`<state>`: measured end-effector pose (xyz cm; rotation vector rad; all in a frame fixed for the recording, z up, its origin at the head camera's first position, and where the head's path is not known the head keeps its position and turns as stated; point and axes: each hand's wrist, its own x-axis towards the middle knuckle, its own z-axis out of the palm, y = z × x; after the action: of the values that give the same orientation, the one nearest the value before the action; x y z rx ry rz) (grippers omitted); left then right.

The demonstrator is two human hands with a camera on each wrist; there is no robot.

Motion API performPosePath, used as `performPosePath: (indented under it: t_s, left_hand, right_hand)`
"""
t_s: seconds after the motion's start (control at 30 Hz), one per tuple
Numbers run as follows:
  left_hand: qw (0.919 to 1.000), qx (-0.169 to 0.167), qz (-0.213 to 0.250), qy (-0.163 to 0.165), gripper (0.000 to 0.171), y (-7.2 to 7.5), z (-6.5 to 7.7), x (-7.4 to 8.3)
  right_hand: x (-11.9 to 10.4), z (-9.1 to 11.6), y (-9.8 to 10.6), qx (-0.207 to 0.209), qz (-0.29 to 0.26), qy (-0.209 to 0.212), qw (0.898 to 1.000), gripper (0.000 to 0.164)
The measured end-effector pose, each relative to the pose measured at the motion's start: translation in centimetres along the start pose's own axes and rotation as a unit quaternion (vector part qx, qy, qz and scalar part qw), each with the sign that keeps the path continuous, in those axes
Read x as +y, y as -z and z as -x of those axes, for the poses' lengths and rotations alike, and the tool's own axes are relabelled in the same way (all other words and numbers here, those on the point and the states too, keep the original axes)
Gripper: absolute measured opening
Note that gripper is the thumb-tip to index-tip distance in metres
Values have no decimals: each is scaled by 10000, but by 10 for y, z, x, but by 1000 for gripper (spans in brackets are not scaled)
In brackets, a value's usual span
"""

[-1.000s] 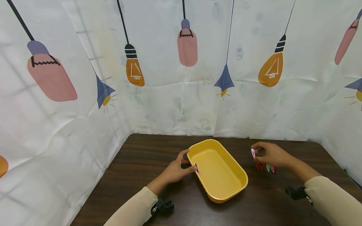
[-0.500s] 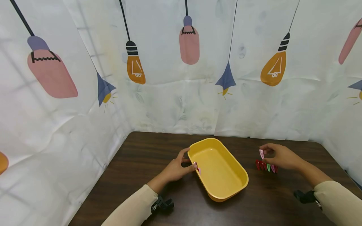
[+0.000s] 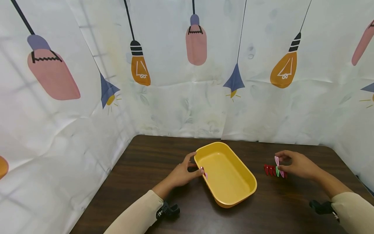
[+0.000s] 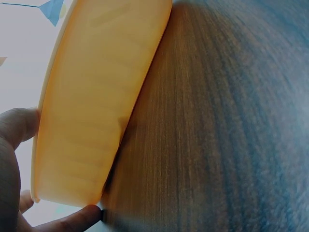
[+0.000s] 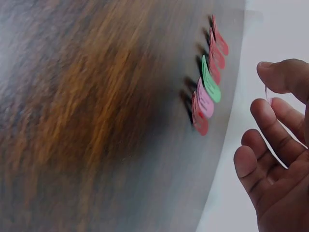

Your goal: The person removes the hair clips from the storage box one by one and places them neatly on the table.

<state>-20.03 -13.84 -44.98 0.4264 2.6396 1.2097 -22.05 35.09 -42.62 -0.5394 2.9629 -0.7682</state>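
Observation:
A yellow plastic tray (image 3: 229, 182) stands on the dark wooden table. My left hand (image 3: 183, 174) grips its left side, the thumb at the rim and the other fingers around the far corner. By that thumb, red and pink hair clips (image 3: 203, 172) show against the tray's inner wall. To the right, my right hand (image 3: 299, 165) pinches a pink snap hair clip (image 3: 277, 160) between thumb and forefinger, above the table. Just under it lies a row of several clips: red clips (image 3: 270, 170), a green clip (image 5: 211, 82), a pink clip (image 5: 204, 99) and another red clip (image 5: 199, 116).
White cloth (image 3: 175, 107) printed with hanging lamps surrounds the back and left of the table (image 3: 155, 156). Each wrist wears a black strap, the left strap (image 3: 168, 211) close to the tabletop. Bare wood lies between the tray and the clip row.
My right hand has moved rightward along the row with the pink hair clip, from its left end to above the green clip. My left hand stays on the tray.

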Motion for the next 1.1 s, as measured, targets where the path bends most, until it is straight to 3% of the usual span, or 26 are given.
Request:
performPosePath:
  t_s: [1.1]
  left_hand:
    - [9999, 1, 45, -97, 90, -1, 0, 0]
  right_hand:
    - [34, 32, -2, 35, 99, -162, 9998, 57]
